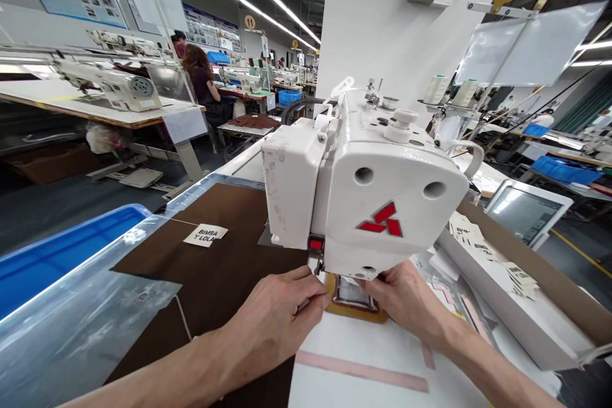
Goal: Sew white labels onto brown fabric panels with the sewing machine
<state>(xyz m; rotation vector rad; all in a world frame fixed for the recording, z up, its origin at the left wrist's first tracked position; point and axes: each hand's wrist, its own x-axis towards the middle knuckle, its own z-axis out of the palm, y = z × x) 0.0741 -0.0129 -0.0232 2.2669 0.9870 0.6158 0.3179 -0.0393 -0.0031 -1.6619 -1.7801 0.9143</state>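
My left hand is in front of the sewing machine, its fingers pressed together at the left edge of a small amber frame with a clear window. What the pinch holds, if anything, is hidden. At the frame's right side, my right hand reaches under the machine head with its fingers closed; their tips are partly out of sight. Dark brown fabric spreads below and left of my left hand. A white printed label lies on that fabric.
A long box with several printed labels stands to the right, near a tilted screen. A blue bin sits at left. Thread cones rise behind the machine. A person sits farther back at left.
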